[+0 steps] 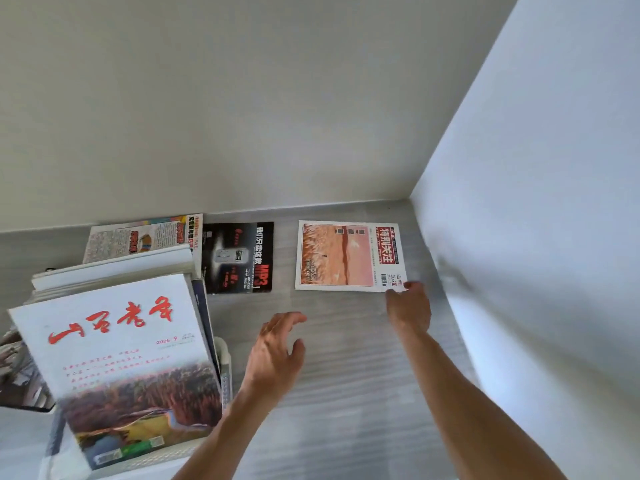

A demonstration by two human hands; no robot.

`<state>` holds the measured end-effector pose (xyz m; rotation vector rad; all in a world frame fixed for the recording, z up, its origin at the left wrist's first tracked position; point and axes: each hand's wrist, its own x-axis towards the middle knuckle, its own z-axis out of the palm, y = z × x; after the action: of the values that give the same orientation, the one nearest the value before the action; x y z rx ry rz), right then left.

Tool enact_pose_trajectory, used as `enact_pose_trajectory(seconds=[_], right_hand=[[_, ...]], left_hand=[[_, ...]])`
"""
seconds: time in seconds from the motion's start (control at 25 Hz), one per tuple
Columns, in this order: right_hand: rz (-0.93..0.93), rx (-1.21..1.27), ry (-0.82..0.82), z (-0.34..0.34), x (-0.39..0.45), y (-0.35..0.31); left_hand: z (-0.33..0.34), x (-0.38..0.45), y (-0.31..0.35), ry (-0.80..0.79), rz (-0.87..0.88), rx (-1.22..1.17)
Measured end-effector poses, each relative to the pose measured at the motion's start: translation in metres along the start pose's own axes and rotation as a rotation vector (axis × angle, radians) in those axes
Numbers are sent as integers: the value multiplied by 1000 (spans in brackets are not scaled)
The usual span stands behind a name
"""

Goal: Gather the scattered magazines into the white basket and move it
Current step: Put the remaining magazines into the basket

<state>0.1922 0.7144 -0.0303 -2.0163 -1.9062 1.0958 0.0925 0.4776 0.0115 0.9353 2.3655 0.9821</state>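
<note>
White basket (227,372) at lower left is already carrying a tall stack of magazines; three are still lying loose on the grey wood-grain floor (346,358) along the pale wall (room corner at right). Right hand (408,308) is pinching the orange magazine (348,256) by its near corner; left hand (277,351) is hovering spread, holding nothing.

white basket (225,372): mostly hidden under the stack of magazines (117,341); only a slatted wall strip on the right and a bit of rim at the bottom show. colourful magazine (145,237): lower part covered by the stack. black magazine (239,258): left edge behind the stack. dark object (17,372) at far left: cut by the frame edge, blurred, cannot identify. right hand (408,306): fingertips blurred against the orange magazine (349,256) corner; grip unclear. both forearms cut off at the bottom edge.
</note>
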Motion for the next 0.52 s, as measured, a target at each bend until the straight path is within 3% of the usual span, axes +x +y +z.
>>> enact_pose_trajectory(seconds=[0.12,0.24,0.36,0.52], right_hand=[[121,-87,11,11,37,8],[127,-83,5,22,50,10],[16,-17,-58,22,45,11],[-214,312,3,1,21,7]], left_hand=[[17,1,-3,-3,-20,21],[26,-5,-4,-3,-48,10],[29,-8,-3,11,-103,-28],[18,-7,6,7,-127,-49]])
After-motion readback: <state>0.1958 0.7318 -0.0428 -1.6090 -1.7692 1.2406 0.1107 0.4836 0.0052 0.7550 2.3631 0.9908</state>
